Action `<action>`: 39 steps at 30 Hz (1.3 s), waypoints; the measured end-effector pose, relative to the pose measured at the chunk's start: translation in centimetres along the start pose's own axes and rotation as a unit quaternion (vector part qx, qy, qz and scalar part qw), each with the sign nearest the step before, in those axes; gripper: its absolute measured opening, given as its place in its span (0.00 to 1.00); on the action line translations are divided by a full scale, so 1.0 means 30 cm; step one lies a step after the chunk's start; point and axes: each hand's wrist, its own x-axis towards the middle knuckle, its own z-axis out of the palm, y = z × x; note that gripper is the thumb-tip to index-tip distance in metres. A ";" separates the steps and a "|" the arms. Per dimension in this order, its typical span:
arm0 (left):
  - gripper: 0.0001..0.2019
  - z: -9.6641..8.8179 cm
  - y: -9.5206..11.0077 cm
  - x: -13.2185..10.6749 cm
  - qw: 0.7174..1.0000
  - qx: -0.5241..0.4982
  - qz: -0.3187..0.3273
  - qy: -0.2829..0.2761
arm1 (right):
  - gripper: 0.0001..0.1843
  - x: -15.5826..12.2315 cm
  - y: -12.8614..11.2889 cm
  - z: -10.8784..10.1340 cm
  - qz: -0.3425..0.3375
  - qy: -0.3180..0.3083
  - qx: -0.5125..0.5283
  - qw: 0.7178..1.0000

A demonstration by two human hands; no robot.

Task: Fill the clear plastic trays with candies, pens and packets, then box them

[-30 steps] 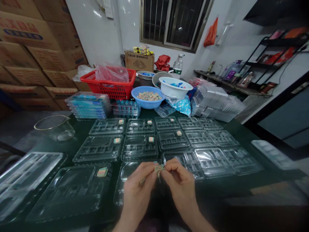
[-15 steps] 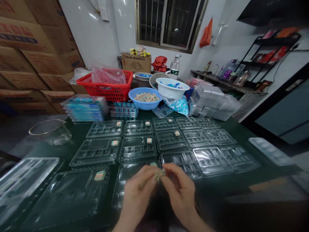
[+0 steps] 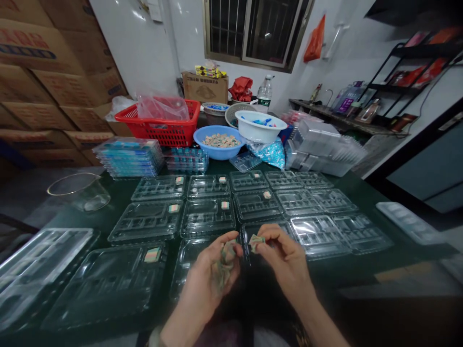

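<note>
We're in a small packing workshop: cardboard cartons (image 3: 47,86) stand stacked high, and rows of clear plastic trays (image 3: 208,219) cover a long table (image 3: 361,193).

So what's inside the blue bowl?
The blue bowl holds a heap of small striped pieces in pale colours. The heap covers the bowl's bottom, so whatever lies under the top layer can't be seen.

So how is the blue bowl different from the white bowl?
The blue bowl holds a heap of small striped squares, while the white bowl holds a few blue pieces. The white bowl sits higher than the blue bowl and looks deeper. Both are round plastic bowls.
</note>
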 end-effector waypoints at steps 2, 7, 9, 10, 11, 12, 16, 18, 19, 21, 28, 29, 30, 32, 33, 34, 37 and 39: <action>0.17 0.002 0.010 0.000 1.000 -0.008 0.002 -0.009 | 0.03 0.006 -0.005 -0.031 0.008 -0.046 0.009 0.999; 0.17 0.015 0.018 -0.004 0.999 0.029 0.001 -0.016 | 0.02 0.011 -0.041 -0.048 -0.013 -0.148 -0.034 0.988; 0.18 0.024 0.017 -0.008 0.998 0.059 -0.011 -0.013 | 0.04 0.015 -0.056 -0.038 -0.035 -0.165 -0.061 0.984; 0.19 0.028 0.016 -0.011 0.997 0.078 -0.013 -0.016 | 0.04 0.018 -0.061 -0.032 -0.045 -0.171 -0.070 0.982; 0.19 0.031 0.015 -0.013 0.995 0.095 -0.015 -0.023 | 0.05 0.020 -0.065 -0.027 -0.053 -0.178 -0.075 0.980; 0.20 0.033 0.014 -0.014 0.993 0.110 -0.016 -0.032 | 0.05 0.023 -0.066 -0.023 -0.058 -0.187 -0.076 0.978; 0.23 0.031 0.013 -0.017 0.987 0.139 -0.044 -0.072 | 0.06 0.025 -0.058 -0.017 -0.056 -0.221 -0.071 0.971; 0.21 0.026 0.011 -0.014 0.986 0.135 -0.051 -0.082 | 0.06 0.021 -0.051 -0.015 -0.045 -0.217 -0.066 0.973; 0.19 0.023 0.009 -0.012 0.987 0.129 -0.051 -0.075 | 0.05 0.018 -0.047 -0.014 -0.035 -0.208 -0.060 0.976; 0.15 0.015 0.003 -0.006 0.990 0.120 -0.050 -0.049 | 0.04 0.012 -0.038 -0.009 -0.005 -0.174 -0.032 0.984; 0.11 -0.008 -0.012 0.011 0.987 0.136 -0.010 -0.082 | 0.03 0.006 0.021 0.015 0.155 -0.094 0.218 0.959; 0.12 -0.008 -0.010 0.010 0.986 0.142 -0.015 -0.081 | 0.03 0.008 0.030 0.015 0.166 -0.081 0.239 0.953; 0.12 -0.008 -0.008 0.008 0.986 0.145 -0.026 -0.074 | 0.04 0.010 0.037 0.014 0.173 -0.069 0.252 0.950; 0.12 -0.007 -0.001 0.003 0.988 0.140 -0.051 -0.048 | 0.04 0.014 0.049 0.009 0.178 -0.045 0.263 0.947; 0.12 -0.005 0.002 0.000 0.989 0.129 -0.061 -0.027 | 0.04 0.015 0.054 0.006 0.180 -0.037 0.266 0.946; 0.12 -0.004 0.005 -0.001 0.991 0.115 -0.067 -0.008 | 0.04 0.015 0.058 0.004 0.183 -0.032 0.270 0.945; 0.12 -0.003 0.008 0.004 0.994 0.096 -0.056 0.011 | 0.04 0.012 0.067 0.005 0.195 -0.037 0.273 0.941; 0.11 -0.004 0.003 0.013 0.992 0.119 -0.037 -0.017 | 0.05 0.010 0.071 0.010 0.199 -0.042 0.267 0.942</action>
